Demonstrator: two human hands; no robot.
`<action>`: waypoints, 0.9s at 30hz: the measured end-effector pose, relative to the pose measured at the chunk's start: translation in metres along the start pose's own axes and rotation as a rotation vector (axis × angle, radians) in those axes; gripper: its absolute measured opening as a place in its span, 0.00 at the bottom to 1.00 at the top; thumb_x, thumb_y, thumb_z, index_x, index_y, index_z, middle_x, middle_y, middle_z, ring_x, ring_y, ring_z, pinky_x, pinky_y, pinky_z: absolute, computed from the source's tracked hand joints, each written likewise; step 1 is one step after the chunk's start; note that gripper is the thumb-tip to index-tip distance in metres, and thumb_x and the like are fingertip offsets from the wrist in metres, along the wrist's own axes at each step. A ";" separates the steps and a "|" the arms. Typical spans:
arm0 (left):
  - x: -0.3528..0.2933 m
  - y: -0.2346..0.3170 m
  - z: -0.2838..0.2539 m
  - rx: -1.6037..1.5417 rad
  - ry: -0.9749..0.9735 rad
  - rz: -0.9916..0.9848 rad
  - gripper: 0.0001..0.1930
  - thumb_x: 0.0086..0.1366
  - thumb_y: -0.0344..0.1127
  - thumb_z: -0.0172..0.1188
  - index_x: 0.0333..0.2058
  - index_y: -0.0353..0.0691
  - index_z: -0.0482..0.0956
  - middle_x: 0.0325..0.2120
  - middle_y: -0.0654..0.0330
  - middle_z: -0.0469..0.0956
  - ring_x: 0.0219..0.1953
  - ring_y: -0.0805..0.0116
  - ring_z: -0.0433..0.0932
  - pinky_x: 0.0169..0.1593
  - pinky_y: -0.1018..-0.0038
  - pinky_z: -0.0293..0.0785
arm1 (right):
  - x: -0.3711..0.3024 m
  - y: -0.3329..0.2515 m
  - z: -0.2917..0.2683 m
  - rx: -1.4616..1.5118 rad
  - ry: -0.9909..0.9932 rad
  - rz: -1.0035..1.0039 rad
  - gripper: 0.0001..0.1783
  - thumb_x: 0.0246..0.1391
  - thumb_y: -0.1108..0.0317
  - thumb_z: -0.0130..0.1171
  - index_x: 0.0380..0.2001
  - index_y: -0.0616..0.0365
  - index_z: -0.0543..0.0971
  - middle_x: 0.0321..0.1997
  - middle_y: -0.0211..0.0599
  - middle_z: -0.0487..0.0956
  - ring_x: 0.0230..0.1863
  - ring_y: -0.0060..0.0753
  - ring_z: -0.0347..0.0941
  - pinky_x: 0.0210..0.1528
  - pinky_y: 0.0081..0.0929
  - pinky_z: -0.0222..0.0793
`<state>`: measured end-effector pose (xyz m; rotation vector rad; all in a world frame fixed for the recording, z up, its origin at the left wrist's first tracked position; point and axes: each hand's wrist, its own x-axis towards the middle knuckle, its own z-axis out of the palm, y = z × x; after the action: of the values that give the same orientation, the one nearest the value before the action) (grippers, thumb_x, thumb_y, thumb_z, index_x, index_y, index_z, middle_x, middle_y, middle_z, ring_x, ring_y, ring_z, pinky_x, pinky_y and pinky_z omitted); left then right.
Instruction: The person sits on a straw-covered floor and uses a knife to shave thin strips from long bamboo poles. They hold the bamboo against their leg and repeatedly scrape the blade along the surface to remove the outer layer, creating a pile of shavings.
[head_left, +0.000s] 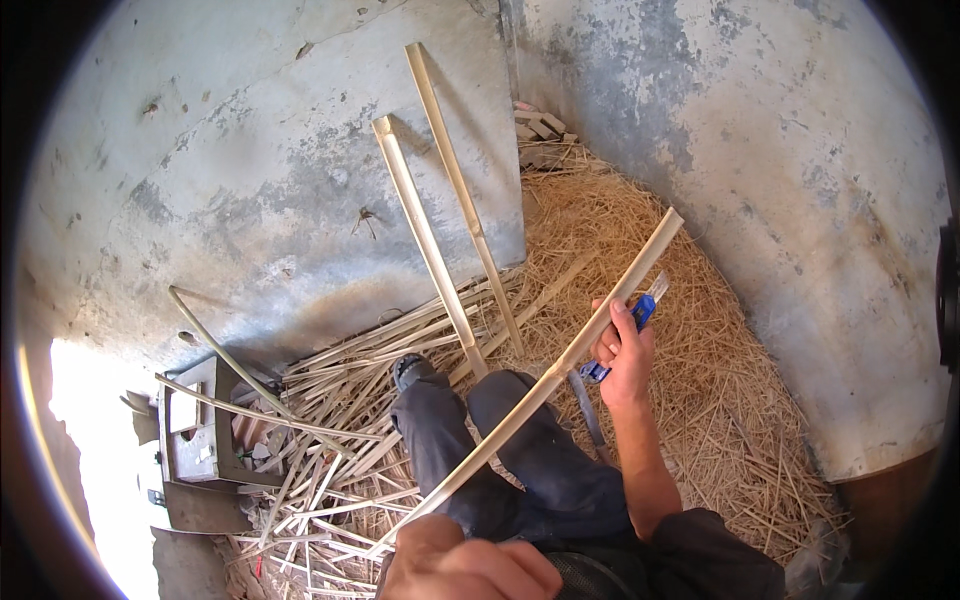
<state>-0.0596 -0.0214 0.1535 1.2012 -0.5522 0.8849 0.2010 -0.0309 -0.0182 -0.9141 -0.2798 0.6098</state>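
Note:
A long split bamboo strip (553,376) slants across my lap from lower left to upper right. Its lower part meets my left hand (470,568), which is large and close at the bottom edge; the fingers are curled on the strip, with the grip itself partly hidden. My right hand (627,358) is closed around a blue utility knife (644,312), its pale blade pointing up and away. The strip passes just left of that hand, against or very near its curled fingers.
Two bamboo strips (428,235) lean against the worn wall (240,180). Cut strips (330,400) lie heaped at left by a grey box-like thing (195,430). Shavings (690,370) cover the floor at right. A narrow grey tool (586,408) lies beside my leg; bricks (545,127) sit in the far corner.

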 end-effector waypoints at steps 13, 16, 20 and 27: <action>-0.010 -0.023 -0.022 0.147 0.286 0.067 0.16 0.70 0.48 0.68 0.52 0.49 0.85 0.40 0.63 0.75 0.44 0.67 0.71 0.48 0.66 0.68 | 0.000 0.000 0.004 0.016 0.094 -0.039 0.09 0.69 0.63 0.67 0.38 0.50 0.77 0.26 0.13 0.66 0.22 0.06 0.55 0.22 0.17 0.47; -0.026 -0.075 -0.074 0.845 0.298 -0.160 0.22 0.62 0.37 0.72 0.50 0.35 0.76 0.43 0.54 0.76 0.44 0.62 0.76 0.49 0.65 0.76 | -0.001 -0.006 0.002 0.000 0.111 -0.061 0.08 0.68 0.64 0.68 0.38 0.51 0.77 0.26 0.13 0.67 0.22 0.06 0.56 0.23 0.16 0.48; -0.079 -0.152 -0.117 0.855 0.178 -0.721 0.20 0.80 0.44 0.57 0.59 0.33 0.76 0.40 0.59 0.80 0.40 0.70 0.80 0.46 0.74 0.77 | 0.001 -0.007 0.003 -0.039 0.050 -0.069 0.08 0.68 0.65 0.68 0.40 0.53 0.78 0.25 0.12 0.67 0.22 0.06 0.57 0.22 0.15 0.48; -0.080 -0.147 -0.129 0.349 0.240 -1.099 0.27 0.88 0.53 0.40 0.50 0.35 0.81 0.26 0.71 0.69 0.26 0.84 0.64 0.28 0.81 0.62 | 0.002 -0.007 -0.018 -0.187 -0.051 -0.133 0.13 0.75 0.55 0.57 0.46 0.54 0.75 0.25 0.17 0.66 0.22 0.09 0.55 0.22 0.14 0.49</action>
<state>0.0061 0.0626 -0.0288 1.4265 0.4807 0.1533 0.2137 -0.0446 -0.0226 -1.0515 -0.4456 0.4901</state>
